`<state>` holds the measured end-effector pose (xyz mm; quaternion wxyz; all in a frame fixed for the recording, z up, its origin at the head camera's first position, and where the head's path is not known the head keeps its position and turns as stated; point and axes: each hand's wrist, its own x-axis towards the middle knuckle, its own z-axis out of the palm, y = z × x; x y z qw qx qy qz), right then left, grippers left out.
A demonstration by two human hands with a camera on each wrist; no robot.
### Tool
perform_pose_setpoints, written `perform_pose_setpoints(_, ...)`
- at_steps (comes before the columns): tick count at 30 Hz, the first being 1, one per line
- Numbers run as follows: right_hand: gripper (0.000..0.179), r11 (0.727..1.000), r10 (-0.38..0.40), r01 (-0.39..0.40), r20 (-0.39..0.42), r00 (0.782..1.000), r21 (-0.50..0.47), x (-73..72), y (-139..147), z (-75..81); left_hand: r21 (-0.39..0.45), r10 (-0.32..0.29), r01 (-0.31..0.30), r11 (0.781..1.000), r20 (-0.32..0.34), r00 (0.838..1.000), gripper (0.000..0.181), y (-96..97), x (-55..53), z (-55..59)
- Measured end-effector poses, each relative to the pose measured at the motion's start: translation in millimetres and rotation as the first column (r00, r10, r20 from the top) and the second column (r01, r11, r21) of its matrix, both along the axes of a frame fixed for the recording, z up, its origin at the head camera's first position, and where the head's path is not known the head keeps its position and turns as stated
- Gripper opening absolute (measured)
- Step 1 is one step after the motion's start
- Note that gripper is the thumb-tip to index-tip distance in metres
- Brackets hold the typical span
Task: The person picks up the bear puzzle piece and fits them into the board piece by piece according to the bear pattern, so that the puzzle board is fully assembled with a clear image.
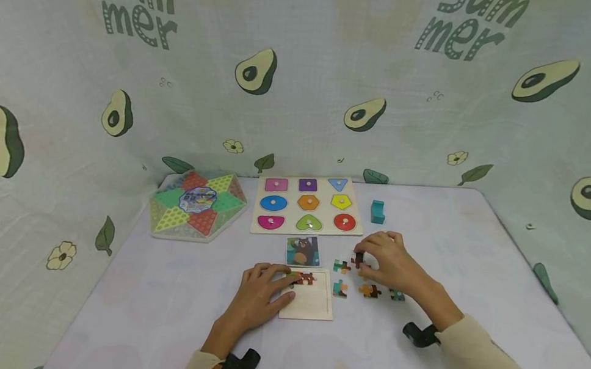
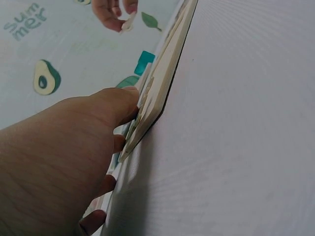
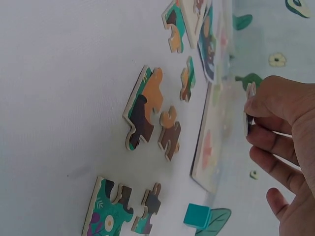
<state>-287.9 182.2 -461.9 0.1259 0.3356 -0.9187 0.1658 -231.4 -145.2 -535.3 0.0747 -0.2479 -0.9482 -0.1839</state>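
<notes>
My left hand [image 1: 258, 294] rests over the left edge of a square wooden puzzle tray [image 1: 309, 308], fingers spread. Its fingertips touch joined brown pieces [image 1: 307, 279] at the tray's top; in the left wrist view the thumb [image 2: 125, 101] lies along the tray's edge. Between thumb and fingers my right hand [image 1: 388, 262] pinches a small jigsaw piece [image 3: 245, 124], held above the table and seen nearly edge-on in the right wrist view. Below it lie several loose jigsaw pieces, among them an orange-and-dark one [image 3: 142, 113] and a green flowered one [image 3: 106, 211].
A bear picture card [image 1: 302, 251] lies just behind the tray. Farther back are a wooden shape board [image 1: 297, 209] with coloured knobbed shapes, a teal block [image 1: 377, 212] and a star-patterned hexagonal game board [image 1: 174, 199]. An avocado-print cloth [image 1: 313, 39] hangs behind the table.
</notes>
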Motion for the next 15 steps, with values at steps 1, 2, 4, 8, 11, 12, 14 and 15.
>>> perform_pose_setpoints(1,0.027,1.000,0.003,-0.003,0.004,1.000,0.001,0.3,-0.9,-0.4,0.001,0.002,-0.002,1.000,0.000,1.000,0.043,-0.1,0.3,0.3)
perform_pose_setpoints(2,0.027,1.000,0.005,-0.005,0.006,1.000,0.001,0.7,-1.8,-0.7,0.003,0.003,-0.003,1.000,0.000,1.000,0.043,-0.2,0.5,0.4)
perform_pose_setpoints(4,0.027,1.000,0.008,-0.008,0.013,1.000,0.004,1.6,-3.0,-1.3,0.001,0.004,-0.004,1.000,0.002,1.000,0.043,-0.4,0.7,0.3)
perform_pose_setpoints(8,0.027,1.000,0.001,-0.001,0.027,1.000,0.016,3.3,-5.9,-2.2,0.001,0.002,-0.002,1.000,0.002,1.000,0.043,-0.6,0.8,0.0)
perform_pose_setpoints(11,0.027,1.000,0.003,-0.004,0.025,1.000,0.016,4.4,-8.0,-2.7,0.003,0.001,-0.001,1.000,-0.003,1.000,0.043,-0.5,0.5,0.2)
perform_pose_setpoints(12,0.027,1.000,0.008,-0.008,0.020,1.000,0.015,4.7,-8.6,-3.0,0.002,0.001,-0.001,1.000,-0.004,1.000,0.044,-0.4,0.3,0.2)
perform_pose_setpoints(14,0.027,1.000,0.020,-0.020,0.011,1.000,0.009,5.5,-9.9,-3.7,0.002,0.001,-0.001,1.000,-0.004,1.000,0.044,-0.4,0.3,0.3)
perform_pose_setpoints(15,0.027,1.000,0.027,-0.027,0.011,1.000,0.006,5.8,-10.3,-4.0,0.003,0.001,-0.001,1.000,-0.002,1.000,0.043,-0.4,0.4,0.1)
